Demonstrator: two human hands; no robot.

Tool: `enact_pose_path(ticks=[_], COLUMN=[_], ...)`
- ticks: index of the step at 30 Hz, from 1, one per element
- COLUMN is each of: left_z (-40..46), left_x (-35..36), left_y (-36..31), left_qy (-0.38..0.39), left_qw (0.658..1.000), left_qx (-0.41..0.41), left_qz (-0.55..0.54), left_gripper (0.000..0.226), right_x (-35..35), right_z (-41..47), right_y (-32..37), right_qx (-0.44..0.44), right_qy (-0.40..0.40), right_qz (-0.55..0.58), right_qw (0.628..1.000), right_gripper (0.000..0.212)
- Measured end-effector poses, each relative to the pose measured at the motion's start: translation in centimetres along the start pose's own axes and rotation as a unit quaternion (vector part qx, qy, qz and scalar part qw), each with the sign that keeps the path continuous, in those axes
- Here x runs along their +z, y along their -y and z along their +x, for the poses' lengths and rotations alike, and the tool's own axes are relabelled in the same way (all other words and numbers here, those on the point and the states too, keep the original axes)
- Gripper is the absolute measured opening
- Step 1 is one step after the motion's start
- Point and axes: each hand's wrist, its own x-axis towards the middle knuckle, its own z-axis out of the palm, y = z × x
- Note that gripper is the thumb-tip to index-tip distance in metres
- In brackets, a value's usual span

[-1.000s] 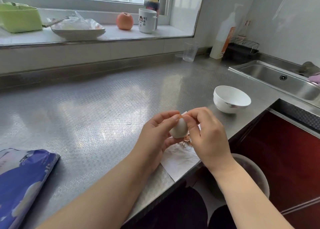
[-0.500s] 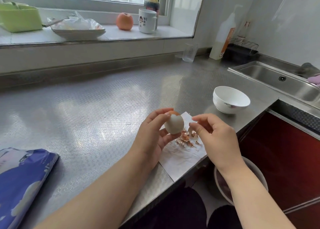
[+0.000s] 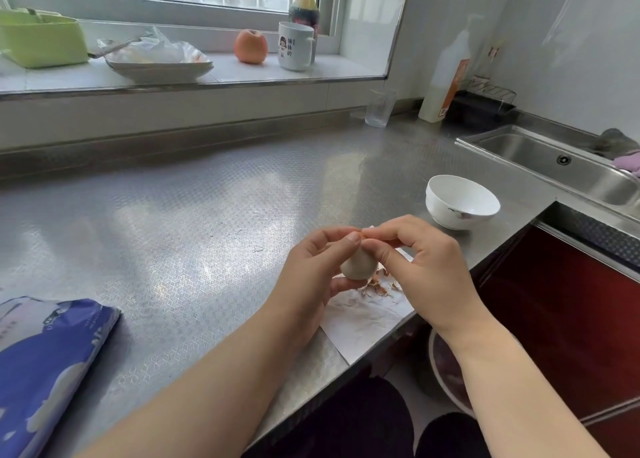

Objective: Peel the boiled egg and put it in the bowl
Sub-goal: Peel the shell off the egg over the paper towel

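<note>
My left hand grips a boiled egg, mostly bare white, with a scrap of brown shell at its top. My right hand touches the egg from the right, thumb and forefinger pinched at the shell scrap near the top. Both hands hover above a white paper sheet at the counter's front edge, where several brown shell bits lie. The white bowl stands empty on the counter, up and to the right of my hands.
The steel counter carries a blue packet at the front left and a glass at the back. A sink lies right. The sill holds a mug, an apple and a plate.
My right hand, which had drawn away from the egg to the right half a second ago, has come back and pinches at the egg's top. The left hand kept holding the egg.
</note>
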Motion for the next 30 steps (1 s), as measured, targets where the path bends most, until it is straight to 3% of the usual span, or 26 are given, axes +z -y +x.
enact_pose_path(ticks=[9, 21, 23, 27, 30], left_z=[-0.1, 0.0, 0.1, 0.1, 0.2], left_x=[0.0, 0.1, 0.0, 0.0, 0.1], left_y=[0.2, -0.1, -0.1, -0.1, 0.0], left_qy=[-0.007, -0.014, -0.022, -0.017, -0.013], left_qw=[1.0, 1.0, 0.999, 0.999, 1.0], left_qx=[-0.005, -0.009, -0.009, -0.017, -0.02], left_qz=[0.025, -0.016, -0.026, -0.021, -0.018], left_gripper=[0.024, 0.017, 0.021, 0.01, 0.01], right_x=[0.3, 0.2, -0.3, -0.9, -0.9], right_z=[-0.3, -0.4, -0.7, -1.0, -1.1], right_y=[-1.0, -1.4, -1.8, -2.6, -2.1], right_qx=[-0.098, 0.115, 0.129, 0.137, 0.108], right_qy=[-0.024, -0.078, -0.058, 0.06, 0.0], right_qz=[-0.128, -0.014, -0.026, -0.096, -0.096], right_qw=[0.987, 0.99, 0.99, 0.984, 0.989], right_gripper=[0.02, 0.009, 0.005, 0.015, 0.012])
